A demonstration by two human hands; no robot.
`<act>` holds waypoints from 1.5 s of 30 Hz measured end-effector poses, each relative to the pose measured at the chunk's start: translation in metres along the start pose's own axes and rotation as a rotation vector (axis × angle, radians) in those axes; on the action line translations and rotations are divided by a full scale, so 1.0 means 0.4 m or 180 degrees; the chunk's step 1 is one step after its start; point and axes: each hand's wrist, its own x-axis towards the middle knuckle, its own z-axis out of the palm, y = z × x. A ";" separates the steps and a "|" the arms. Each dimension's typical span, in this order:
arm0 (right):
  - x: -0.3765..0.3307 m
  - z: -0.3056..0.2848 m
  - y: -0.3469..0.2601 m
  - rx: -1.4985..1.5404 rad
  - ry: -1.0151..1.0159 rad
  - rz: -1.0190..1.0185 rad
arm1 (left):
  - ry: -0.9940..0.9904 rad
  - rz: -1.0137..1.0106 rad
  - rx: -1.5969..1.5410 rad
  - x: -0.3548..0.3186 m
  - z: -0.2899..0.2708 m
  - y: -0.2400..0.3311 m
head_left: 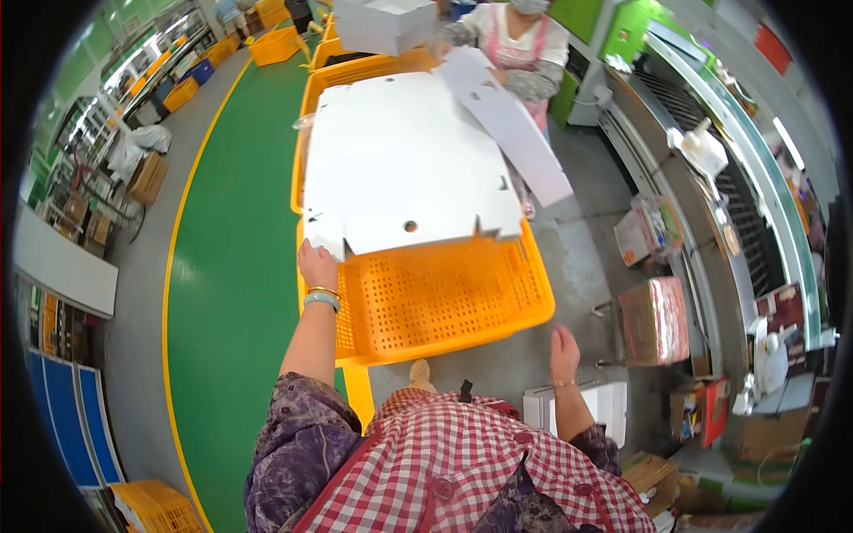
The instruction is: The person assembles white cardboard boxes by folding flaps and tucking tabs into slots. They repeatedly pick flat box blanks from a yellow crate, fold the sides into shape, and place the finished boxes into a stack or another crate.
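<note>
A large flat white cardboard sheet [404, 160] with slots and a small round hole lies across the orange plastic baskets, covering much of them. My left hand [318, 265], with bangles at the wrist, is closed at the near left corner of this sheet. The nearer orange basket [426, 342] has perforated walls, and its near part shows beyond the sheet's edge. To the right of that basket, my right hand [564, 355] hangs in the air, apart from the basket and holding nothing visible; its fingers look loosely stretched.
Across the baskets, a person in a pink apron [520, 44] holds a long white cardboard piece [511, 120]. White boxes [382, 27] are stacked at the far end. A conveyor machine [711, 160] runs along the right, beside a wrapped box [655, 322]. Green floor [227, 266] lies left.
</note>
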 end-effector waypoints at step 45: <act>0.655 0.193 -0.276 -0.1247 0.0080 0.0141 | -0.2417 -0.0539 -0.2064 0.220 -0.207 0.142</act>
